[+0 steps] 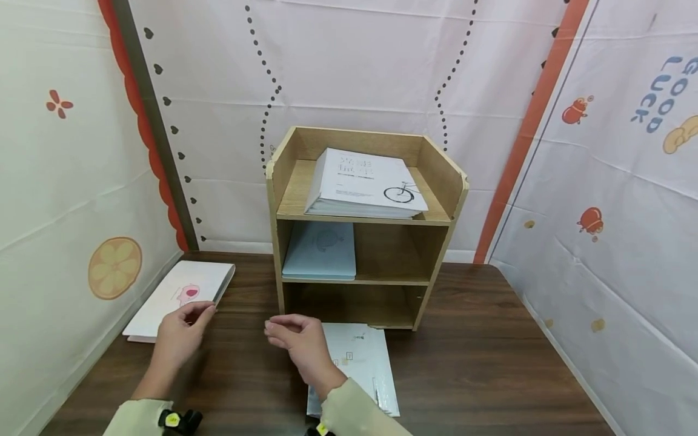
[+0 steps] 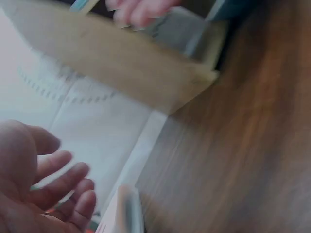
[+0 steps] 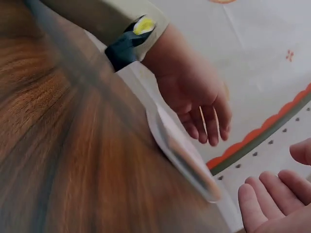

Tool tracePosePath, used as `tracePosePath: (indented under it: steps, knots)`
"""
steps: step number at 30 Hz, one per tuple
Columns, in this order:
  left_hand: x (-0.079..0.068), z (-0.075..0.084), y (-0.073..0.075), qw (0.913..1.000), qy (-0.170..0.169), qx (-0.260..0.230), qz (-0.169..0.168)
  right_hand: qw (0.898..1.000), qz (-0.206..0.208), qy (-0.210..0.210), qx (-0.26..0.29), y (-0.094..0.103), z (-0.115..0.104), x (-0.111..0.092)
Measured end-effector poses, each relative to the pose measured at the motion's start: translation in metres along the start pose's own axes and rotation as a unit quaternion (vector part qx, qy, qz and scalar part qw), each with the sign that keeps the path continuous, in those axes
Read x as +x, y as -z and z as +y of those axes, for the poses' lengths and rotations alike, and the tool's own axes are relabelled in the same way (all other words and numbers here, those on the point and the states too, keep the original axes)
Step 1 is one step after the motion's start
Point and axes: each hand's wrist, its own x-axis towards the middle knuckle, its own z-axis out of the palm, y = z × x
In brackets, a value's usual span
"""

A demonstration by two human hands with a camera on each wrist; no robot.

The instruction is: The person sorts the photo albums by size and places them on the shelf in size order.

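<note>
The person's left hand (image 1: 180,333), its fingers loosely bent around nothing, is at the near side of a white book (image 1: 158,306) lying on the table's (image 1: 491,357) left. The right hand (image 1: 306,346) – relaxed and holding nothing – hovers beside another book (image 1: 372,366) before the wooden shelf (image 1: 389,248).

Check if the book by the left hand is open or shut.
Shut: the book lies flat with its pink-pictured cover uppermost and no pages spread.
</note>
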Motion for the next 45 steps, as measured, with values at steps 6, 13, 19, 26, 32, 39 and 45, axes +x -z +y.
tracePosePath:
  steps: [6, 13, 19, 26, 32, 39, 45]
  knots:
    - [0.024, -0.029, 0.021, 0.9969, 0.063, 0.039, -0.026, 0.997, 0.023, -0.036, 0.058, -0.017, 0.017, 0.010]
    - [0.045, -0.059, 0.038, 0.9885, 0.081, 0.117, -0.052, 0.986, 0.081, -0.072, 0.124, -0.044, 0.030, 0.017]
    - [0.056, -0.073, 0.053, 0.9784, 0.087, 0.162, -0.095, 0.975, 0.147, -0.078, 0.145, -0.071, 0.042, 0.026]
    - [0.066, -0.079, 0.061, 0.9752, 0.084, 0.183, -0.092, 0.970, 0.174, -0.089, 0.146, -0.093, 0.057, 0.042]
    - [0.071, -0.087, 0.064, 0.9697, 0.085, 0.211, -0.087, 0.970, 0.162, -0.106, 0.145, -0.104, 0.068, 0.059]
    - [0.075, -0.090, 0.066, 0.9653, 0.141, 0.182, -0.124, 0.967, 0.101, -0.163, 0.170, -0.106, 0.073, 0.078]
    - [0.074, -0.097, 0.070, 0.9672, 0.155, 0.150, -0.134, 0.960, 0.056, -0.190, 0.200, -0.107, 0.073, 0.085]
